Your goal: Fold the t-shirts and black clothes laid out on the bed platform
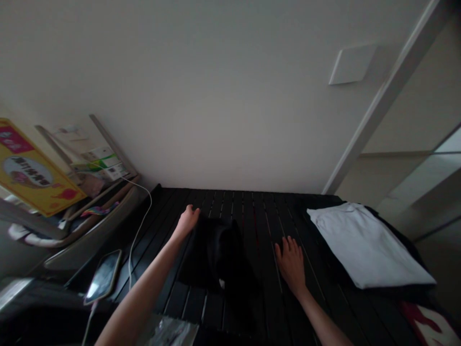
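Observation:
A black garment (212, 259) with a small white tag lies loosely bunched on the dark slatted table (268, 206) in front of me. At its upper left corner is my left hand (188, 220), fingers curled together on the dark cloth. The fingertips are partly hidden, and black on black makes the cloth's outline hard to follow. To the right of the garment, my right hand (291, 262) rests palm down on the slats. Its fingers are stretched out and slightly apart, with nothing in them.
Folded clothes with a white one (367, 245) on top lie at the right. On the left are a phone (104, 274), a white cable (139, 226) and a cart (118, 206) with a yellow package (36, 168). Clear plastic (173, 331) lies at the front. A wall (234, 120) stands behind.

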Demonstrator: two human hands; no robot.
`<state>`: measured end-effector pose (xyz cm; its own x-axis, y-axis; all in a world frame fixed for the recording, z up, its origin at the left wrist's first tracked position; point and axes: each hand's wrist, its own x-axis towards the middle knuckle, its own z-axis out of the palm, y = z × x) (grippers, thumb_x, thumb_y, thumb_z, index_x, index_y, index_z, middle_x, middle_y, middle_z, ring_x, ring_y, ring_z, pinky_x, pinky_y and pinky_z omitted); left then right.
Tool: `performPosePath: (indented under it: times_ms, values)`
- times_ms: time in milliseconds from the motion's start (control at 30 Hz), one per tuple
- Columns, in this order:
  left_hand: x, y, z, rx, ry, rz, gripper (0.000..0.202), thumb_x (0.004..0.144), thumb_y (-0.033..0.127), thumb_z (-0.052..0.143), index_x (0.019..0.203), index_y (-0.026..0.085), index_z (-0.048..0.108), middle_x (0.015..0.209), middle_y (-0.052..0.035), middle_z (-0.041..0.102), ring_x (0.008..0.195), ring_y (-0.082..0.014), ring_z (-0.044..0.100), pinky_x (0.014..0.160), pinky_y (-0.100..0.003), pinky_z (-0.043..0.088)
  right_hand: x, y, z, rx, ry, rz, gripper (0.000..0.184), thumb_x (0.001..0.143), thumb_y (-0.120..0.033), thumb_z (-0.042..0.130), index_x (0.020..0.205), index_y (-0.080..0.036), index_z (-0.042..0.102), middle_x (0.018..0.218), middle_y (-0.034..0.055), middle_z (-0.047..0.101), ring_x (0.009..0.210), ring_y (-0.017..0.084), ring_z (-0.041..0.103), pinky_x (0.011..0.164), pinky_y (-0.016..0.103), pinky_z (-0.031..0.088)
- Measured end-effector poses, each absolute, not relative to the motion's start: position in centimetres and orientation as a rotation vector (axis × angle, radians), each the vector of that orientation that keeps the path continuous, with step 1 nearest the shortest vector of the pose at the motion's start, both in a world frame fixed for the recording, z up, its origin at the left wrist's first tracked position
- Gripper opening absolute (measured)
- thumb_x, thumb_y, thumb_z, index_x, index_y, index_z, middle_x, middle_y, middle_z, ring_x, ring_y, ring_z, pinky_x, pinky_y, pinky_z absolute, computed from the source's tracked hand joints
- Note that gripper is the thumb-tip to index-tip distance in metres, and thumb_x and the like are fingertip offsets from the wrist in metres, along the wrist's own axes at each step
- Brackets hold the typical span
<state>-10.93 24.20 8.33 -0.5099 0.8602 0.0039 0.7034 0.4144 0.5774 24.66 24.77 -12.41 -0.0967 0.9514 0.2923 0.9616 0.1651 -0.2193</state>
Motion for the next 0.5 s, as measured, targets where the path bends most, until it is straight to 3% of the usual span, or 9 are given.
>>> performPosePath:
  times_ms: [67, 200, 267, 367, 433, 500]
  values:
    - [-10.5, 23.1, 7.1, 1.373, 2.401, 0.741, 0.039, 0.09, 0.029, 0.044, 0.122, 0.008, 0.051, 0.116, -0.0185, 0.064, 0.108, -0.0245, 0.06, 0.09, -0.035, 0.044, 24.6, 24.9, -12.4, -1.847, -2.063, -0.03, 0.067, 0.096, -0.047, 0.016, 0.132, -0.002, 0.048, 0.141, 0.0235, 0.045, 0.134, 0.033, 0.036, 0.109, 0.047, 0.025]
    - [-7.1, 18.7, 4.5, 1.514, 2.277, 0.51, 0.049, 0.091, 0.046, 0.044, 0.129, 0.016, 0.049, 0.131, -0.0149, 0.058, 0.124, -0.0273, 0.05, 0.103, -0.043, 0.037, 24.4, 25.0, -12.6, -1.843, -2.052, -0.048, 0.068, 0.095, -0.051, 0.017, 0.131, -0.002, 0.049, 0.14, 0.0244, 0.045, 0.132, 0.034, 0.037, 0.109, 0.047, 0.025]
    - [-4.8, 16.3, 3.0, 1.59, 2.207, 0.267, 0.068, 0.085, 0.055, 0.048, 0.141, 0.017, 0.038, 0.142, -0.0159, 0.047, 0.136, -0.0328, 0.035, 0.108, -0.054, 0.028, 24.4, 25.0, -12.7, -1.813, -2.042, -0.06, 0.068, 0.095, -0.051, 0.018, 0.13, -0.002, 0.049, 0.14, 0.025, 0.044, 0.132, 0.035, 0.037, 0.109, 0.049, 0.025]
    - [-1.7, 13.8, 0.7, 1.697, 2.091, -0.064, 0.094, 0.074, 0.056, 0.059, 0.15, 0.018, 0.019, 0.155, -0.0153, 0.024, 0.142, -0.0395, 0.014, 0.108, -0.068, 0.014, 24.5, 25.0, -12.7, -1.716, -2.023, -0.065, 0.067, 0.095, -0.053, 0.023, 0.131, -0.003, 0.047, 0.141, 0.0254, 0.042, 0.133, 0.035, 0.036, 0.107, 0.051, 0.027]
    - [-0.7, 13.1, -0.4, 1.796, 2.09, -0.18, 0.088, 0.077, 0.048, 0.057, 0.15, 0.018, 0.019, 0.156, -0.0139, 0.019, 0.142, -0.04, 0.012, 0.108, -0.07, 0.009, 24.6, 24.8, -12.6, -1.595, -2.032, -0.053, 0.065, 0.093, -0.055, 0.029, 0.133, -0.005, 0.046, 0.142, 0.0238, 0.043, 0.134, 0.035, 0.035, 0.107, 0.052, 0.029]
    - [-0.5, 13.0, -1.0, 1.875, 2.107, -0.212, 0.07, 0.083, 0.037, 0.048, 0.148, 0.019, 0.028, 0.155, -0.0114, 0.024, 0.143, -0.0367, 0.015, 0.11, -0.066, 0.008, 24.7, 24.6, -12.4, -1.45, -2.09, -0.031, 0.063, 0.092, -0.055, 0.034, 0.135, -0.009, 0.044, 0.144, 0.0207, 0.041, 0.135, 0.033, 0.033, 0.107, 0.051, 0.03]
